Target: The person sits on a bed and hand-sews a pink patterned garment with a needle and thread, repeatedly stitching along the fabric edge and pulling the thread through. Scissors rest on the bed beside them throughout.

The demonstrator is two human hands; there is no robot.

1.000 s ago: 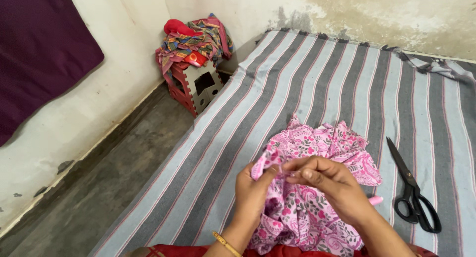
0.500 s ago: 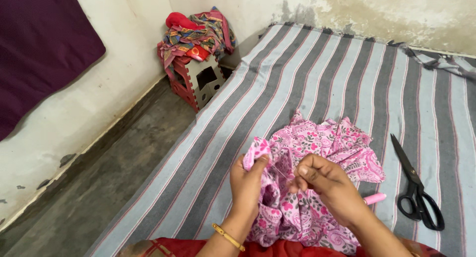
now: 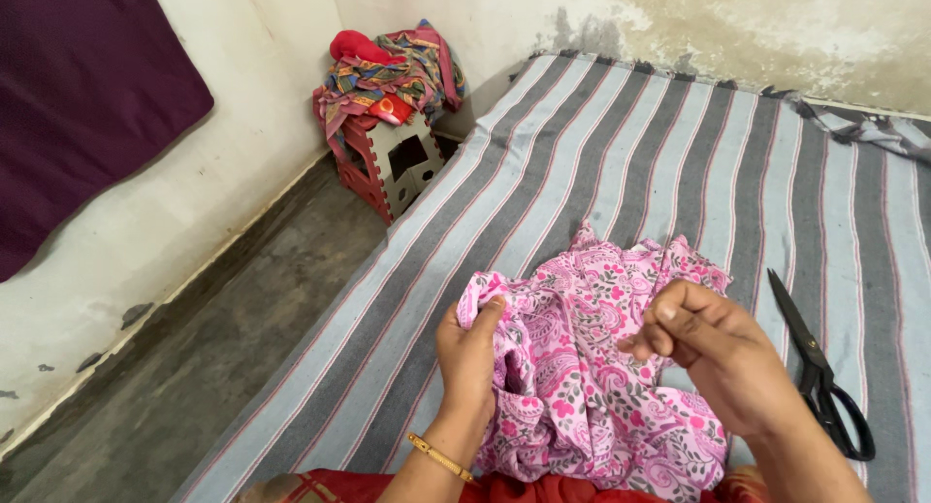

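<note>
Left hand [image 3: 468, 353] pinches edge of pink cloth [image 3: 592, 367]; right hand [image 3: 722, 353] just beside, fingertips pinched shut above cloth, contents too small to tell. Scissors [image 3: 819, 377] on bed [image 3: 621, 163], right of right hand.

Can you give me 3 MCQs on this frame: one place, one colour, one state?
1. Where do the black scissors lie?
A. On the striped mat, right of the pink cloth
B. On the stool
C. On the bare floor

2. What colour is the bangle on the left wrist?
A. Silver
B. Gold
C. Green

3. What is the left hand doing?
A. Resting flat on the mat
B. Holding the scissors
C. Pinching an edge of the pink floral cloth

Answers: 1 A, they rest on the stripes past the right hand; 2 B, a gold band; 3 C, its fingers grip the cloth.
</note>
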